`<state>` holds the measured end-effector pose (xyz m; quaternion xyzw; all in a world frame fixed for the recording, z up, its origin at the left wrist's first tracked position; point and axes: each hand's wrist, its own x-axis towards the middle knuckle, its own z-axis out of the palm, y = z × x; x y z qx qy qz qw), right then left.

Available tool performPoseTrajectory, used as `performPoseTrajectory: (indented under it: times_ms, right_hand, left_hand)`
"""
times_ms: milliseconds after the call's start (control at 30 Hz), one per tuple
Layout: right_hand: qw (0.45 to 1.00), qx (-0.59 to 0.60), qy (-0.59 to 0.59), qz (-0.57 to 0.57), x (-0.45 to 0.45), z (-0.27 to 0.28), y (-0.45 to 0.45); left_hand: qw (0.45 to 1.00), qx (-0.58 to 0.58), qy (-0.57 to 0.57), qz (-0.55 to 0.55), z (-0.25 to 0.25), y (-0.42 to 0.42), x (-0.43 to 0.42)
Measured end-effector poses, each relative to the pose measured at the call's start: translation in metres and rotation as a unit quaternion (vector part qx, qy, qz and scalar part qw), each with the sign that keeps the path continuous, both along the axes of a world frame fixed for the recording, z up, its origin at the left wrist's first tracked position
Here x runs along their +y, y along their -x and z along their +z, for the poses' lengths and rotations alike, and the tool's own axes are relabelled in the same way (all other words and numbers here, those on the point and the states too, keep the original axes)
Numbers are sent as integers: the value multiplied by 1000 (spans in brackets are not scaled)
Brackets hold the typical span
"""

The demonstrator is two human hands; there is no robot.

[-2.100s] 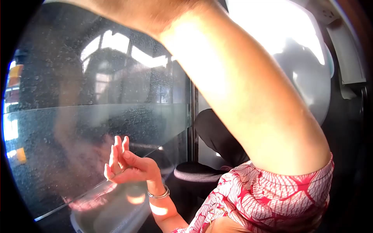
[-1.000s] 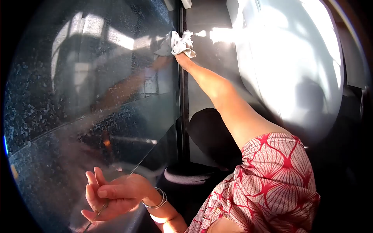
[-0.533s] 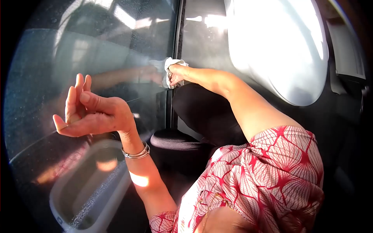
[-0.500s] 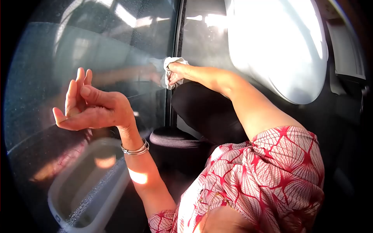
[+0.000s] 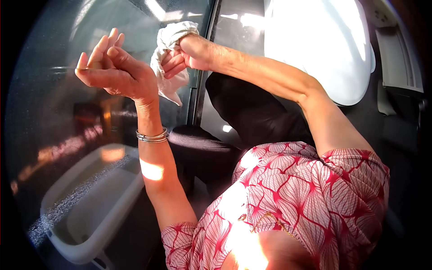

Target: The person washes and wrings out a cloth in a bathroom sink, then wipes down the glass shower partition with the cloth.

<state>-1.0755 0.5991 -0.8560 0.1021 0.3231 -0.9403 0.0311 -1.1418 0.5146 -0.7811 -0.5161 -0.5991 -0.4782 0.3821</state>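
A crumpled white cloth (image 5: 173, 42) is in my right hand (image 5: 193, 51), pressed against a tall glass panel (image 5: 94, 49). My fingers are partly wrapped in the cloth, and one corner hangs loose below. To the left, my left hand (image 5: 119, 74) is raised in front of the same glass with nothing in it. Its fingers are loosely bent and apart; whether they touch the glass I cannot tell. Silver bangles (image 5: 152, 136) circle the left wrist. A dark upright frame (image 5: 196, 96) edges the glass, just beside the right wrist.
Low on the left stands a pale plastic tub (image 5: 101, 211), crossed by a speckled wet-looking strip. A large white rounded object (image 5: 324, 40), resembling a toilet lid, is at upper right. My dark-clothed knees (image 5: 252, 117) are bent close to the frame. Bright sunlight patches several surfaces.
My right hand has moved the cloth up and left, off the frame's edge and onto the glass. My left hand has risen a little and shifted slightly right.
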Motion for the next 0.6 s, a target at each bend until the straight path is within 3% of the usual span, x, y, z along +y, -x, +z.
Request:
performPoseTrajectory:
  times_ms: [67,133,167,200,233,267,333,367,433,467,533,567,600]
  right_hand:
    - [994,94,27,-46,-3,30,-3]
    - [982,162,-84,-53,4,56,-13]
    - [969,214,-90,-89,4,67,-16]
    - [927,286,-198,-139,6,71,-20]
    - [927,284,-199,-143,7,71,-16]
    - [876,258,-339,-227,8,72,-7]
    - [746,233,-521,-343,7,66,-2]
    - [639,269,-604,-394,2,52,-1]
    - [691,261,-554,-384,-6,55,-15]
    - [744,276,-481,-372,-6,60,-18]
    - [828,280,-329,-359,-5,60,-11]
    - [858,270,-250,-358,-4,53,1]
    - [835,241,-308,-386,5,37,15]
  left_hand:
    - [998,-59,0,-24,-4,-4,-8]
    - [992,-114,-1,-62,-4,-10,-12]
    - [987,-153,43,-19,0,-15,-18]
    - [977,-191,88,23,5,-22,-25]
    - [957,-284,51,16,17,-40,-20]
    - [965,-251,67,-26,14,-34,-23]
    - [970,-220,95,33,20,-41,-20]
    - [974,-208,86,16,16,-39,-22]
    - [978,-204,45,-9,12,-42,-22]
    - [982,-161,69,75,17,-45,-20]
    - [978,-200,-20,-60,22,-43,-11]
    - [984,-179,3,6,27,-48,-12]
    - [991,-128,7,23,30,-44,-12]
